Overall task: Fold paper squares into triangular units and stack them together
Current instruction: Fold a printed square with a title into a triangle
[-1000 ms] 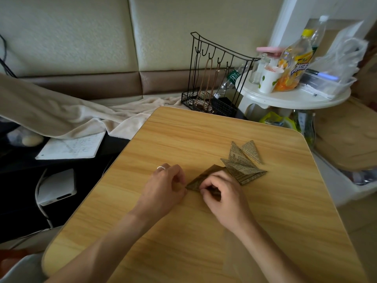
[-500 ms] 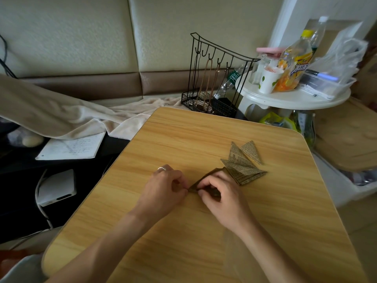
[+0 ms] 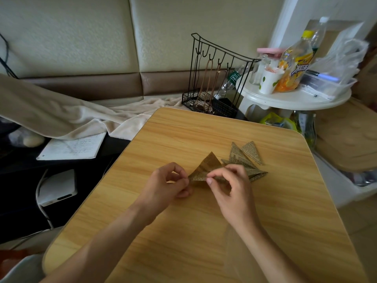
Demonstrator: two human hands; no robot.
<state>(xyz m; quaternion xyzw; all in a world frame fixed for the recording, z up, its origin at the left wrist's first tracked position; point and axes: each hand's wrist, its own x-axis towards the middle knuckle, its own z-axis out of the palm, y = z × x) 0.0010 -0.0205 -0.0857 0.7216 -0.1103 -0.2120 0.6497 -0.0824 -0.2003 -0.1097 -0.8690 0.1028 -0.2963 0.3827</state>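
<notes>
A folded triangular unit of newsprint-patterned paper [image 3: 207, 167] stands lifted off the wooden table [image 3: 183, 231], its point up. My left hand [image 3: 165, 185] pinches its left corner between thumb and fingers. My right hand [image 3: 230, 188] pinches its lower edge near the middle. Just right of my right hand lies a small pile of finished triangular units [image 3: 244, 158], fanned out flat on the table and partly hidden by my fingers.
A black wire rack [image 3: 214, 78] stands behind the table's far edge. A white round side table [image 3: 293, 99] at the right carries a cup, bottles and a plastic box. A beige blanket [image 3: 61, 111], a notebook [image 3: 71, 148] and a white device [image 3: 57, 186] lie left.
The paper unit lay flat under my pressing fingers; now both hands have lifted it so its point stands up. The pile of finished units has not moved.
</notes>
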